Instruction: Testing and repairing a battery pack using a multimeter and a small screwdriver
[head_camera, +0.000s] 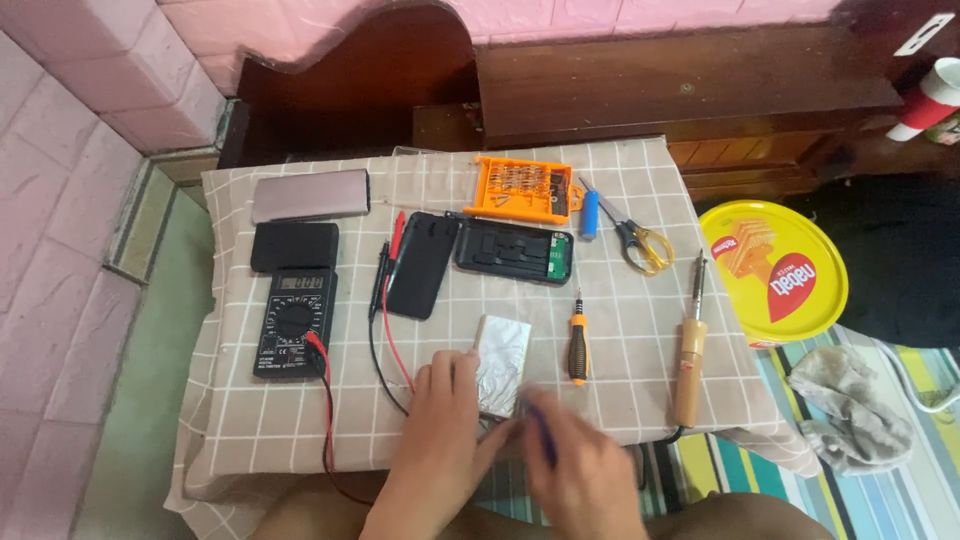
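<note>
Covering low table (250, 440): checked cloth (640, 330)

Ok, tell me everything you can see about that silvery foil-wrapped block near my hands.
The foil-wrapped block is a flat rectangle covered in crinkled, shiny silver foil, lying flat on the checked tablecloth near the table's front edge. It sits just left of the orange-and-black screwdriver and below the black phone case. The left hand rests against its left side; the blurred right hand is at its lower corner. What is inside is hidden.
</note>
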